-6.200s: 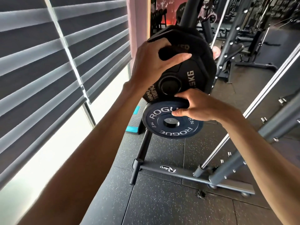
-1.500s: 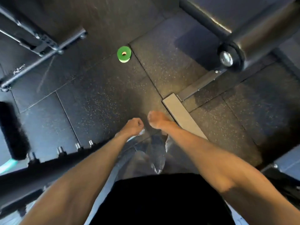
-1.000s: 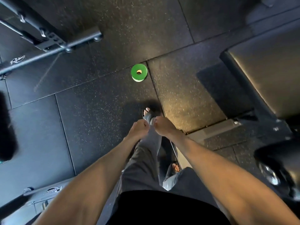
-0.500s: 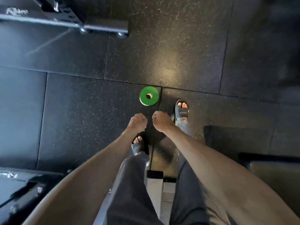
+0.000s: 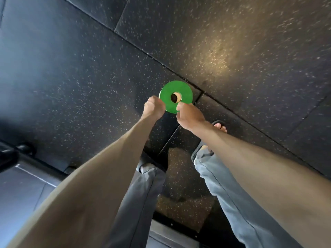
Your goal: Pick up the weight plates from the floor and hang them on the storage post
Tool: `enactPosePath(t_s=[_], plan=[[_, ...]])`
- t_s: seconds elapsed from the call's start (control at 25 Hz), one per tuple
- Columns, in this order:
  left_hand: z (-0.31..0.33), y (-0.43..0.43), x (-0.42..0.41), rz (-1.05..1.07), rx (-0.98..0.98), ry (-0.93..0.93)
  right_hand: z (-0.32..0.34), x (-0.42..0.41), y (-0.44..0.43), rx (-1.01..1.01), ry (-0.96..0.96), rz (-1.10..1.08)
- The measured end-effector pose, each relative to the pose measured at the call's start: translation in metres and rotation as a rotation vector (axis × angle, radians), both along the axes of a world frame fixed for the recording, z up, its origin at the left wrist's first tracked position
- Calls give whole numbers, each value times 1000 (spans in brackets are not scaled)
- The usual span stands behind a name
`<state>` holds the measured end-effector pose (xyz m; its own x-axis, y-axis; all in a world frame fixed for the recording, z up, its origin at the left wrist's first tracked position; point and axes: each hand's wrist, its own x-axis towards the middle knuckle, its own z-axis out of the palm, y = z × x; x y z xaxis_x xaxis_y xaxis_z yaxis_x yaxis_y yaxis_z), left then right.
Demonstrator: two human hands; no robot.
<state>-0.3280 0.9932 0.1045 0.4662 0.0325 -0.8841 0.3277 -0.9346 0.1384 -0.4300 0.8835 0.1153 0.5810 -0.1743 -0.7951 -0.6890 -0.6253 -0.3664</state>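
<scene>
rubber floor [image 5: 71, 68]: left grip [image 5: 153, 109] and right grip [image 5: 189, 116] curl at green plate [image 5: 186, 92]; hold unclear.

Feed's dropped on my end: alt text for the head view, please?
The left hand and right hand, fingers curled, meet the near edge of a green weight plate on black speckled rubber floor; a firm grip is unclear.

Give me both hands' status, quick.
Left hand: fingers curled at the rim of the green plate; grip cannot be told.
Right hand: pinches the near edge of the green plate.
</scene>
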Motion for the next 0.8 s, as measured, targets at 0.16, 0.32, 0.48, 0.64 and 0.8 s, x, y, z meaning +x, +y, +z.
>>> enactPosePath(t_s=[0.16, 0.32, 0.48, 0.64, 0.8], plan=[[-84, 14, -1, 170, -16, -98, -97, 13, 31, -87, -125, 178], [-149, 29, -19, 460, -69, -92, -157, 9, 58, -287, -156, 238], [-182, 29, -22, 551, -83, -84, -174, 8, 69, -435, -230, 209], [-164, 14, -12, 574, -97, -89, -168, 13, 64, -352, -268, 157], [-158, 6, -10, 515, -106, -256, -157, 12, 55, -249, -369, 55]])
